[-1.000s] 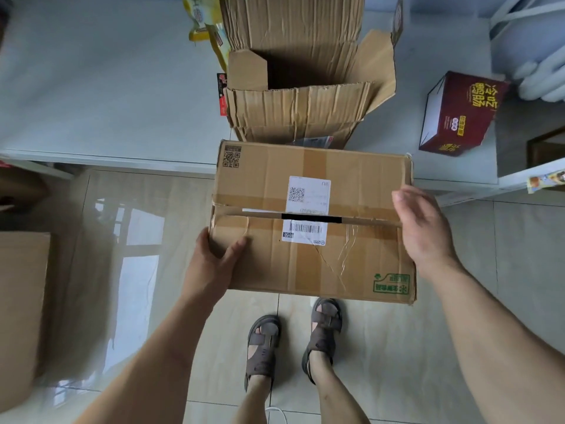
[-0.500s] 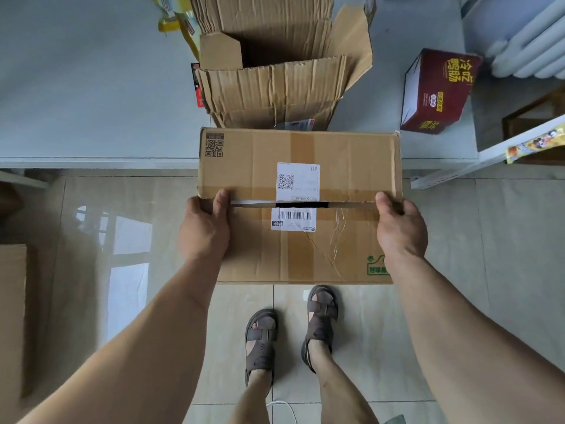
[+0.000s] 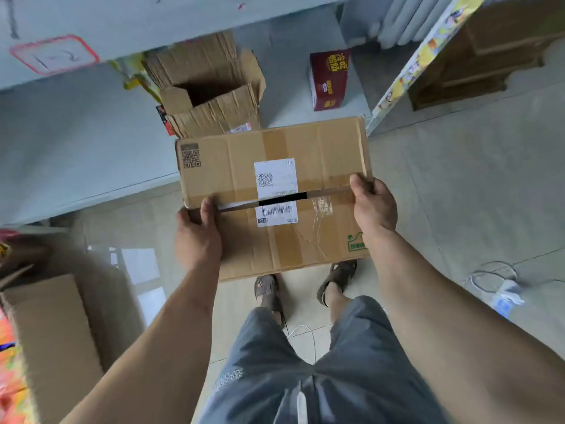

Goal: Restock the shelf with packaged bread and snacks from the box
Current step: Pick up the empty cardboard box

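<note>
A closed cardboard box (image 3: 308,148) with a white shipping label and a slit along its taped centre seam is held above the floor in front of me. My left hand (image 3: 197,237) grips its left end, thumb at the seam. My right hand (image 3: 373,205) grips its right end, thumb on top by the seam. The grey shelf (image 3: 76,142) lies ahead at the left, low near the floor. What is inside the box is hidden.
An open, crumpled cardboard box (image 3: 211,102) stands on the shelf with yellow snack packets (image 3: 134,78) behind it. A dark red carton (image 3: 328,78) sits to the right. Another cardboard box (image 3: 52,338) stands on the floor at left. A shelf rail (image 3: 406,68) runs at right.
The box has tilted slightly and lifted away from the shelf edge, with both hands still on its ends. My view has swung, showing my shorts and more of the floor.
</note>
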